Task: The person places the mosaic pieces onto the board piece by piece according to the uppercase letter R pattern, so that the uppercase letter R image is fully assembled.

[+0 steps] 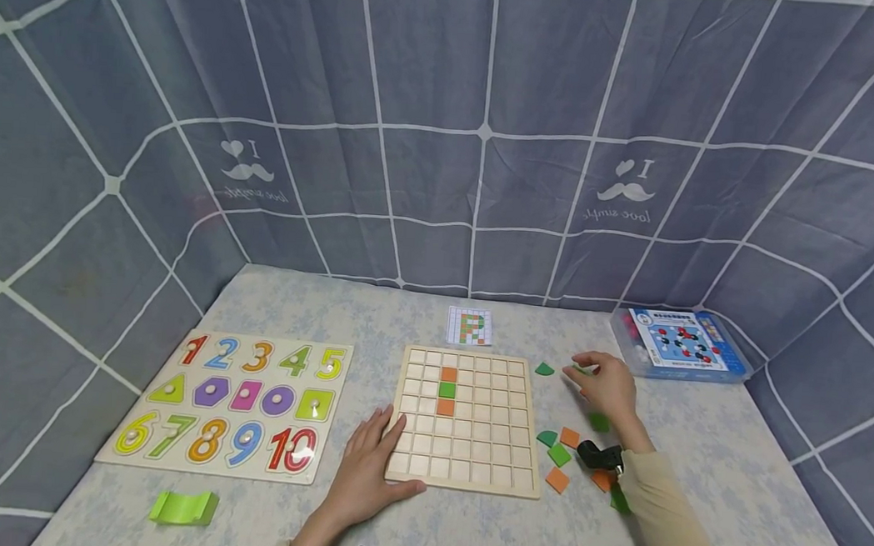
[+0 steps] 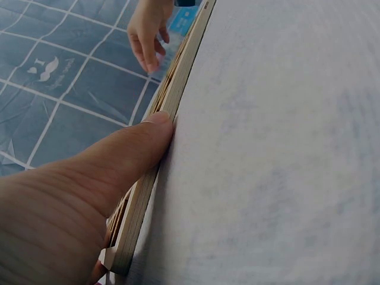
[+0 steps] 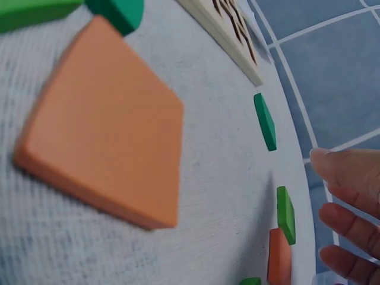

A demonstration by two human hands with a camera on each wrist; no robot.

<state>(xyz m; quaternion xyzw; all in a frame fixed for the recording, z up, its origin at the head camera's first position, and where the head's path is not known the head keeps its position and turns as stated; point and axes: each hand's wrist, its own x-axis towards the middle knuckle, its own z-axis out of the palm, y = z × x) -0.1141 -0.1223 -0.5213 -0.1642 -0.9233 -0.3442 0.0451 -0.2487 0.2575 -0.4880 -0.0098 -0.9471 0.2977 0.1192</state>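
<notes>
Right hand (image 1: 606, 388) parted near a flat green wooden-looking tile (image 3: 286, 215), left hand (image 1: 366, 473) spread against a pale wooden board (image 1: 471, 448), I judge the tile light, stiff, best edge-pinched.

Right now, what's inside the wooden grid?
In one column of the grid sit an orange tile, a green tile and a second orange tile. What lies beneath them is covered, and the left fingers hide part of the grid's left edge.
</notes>
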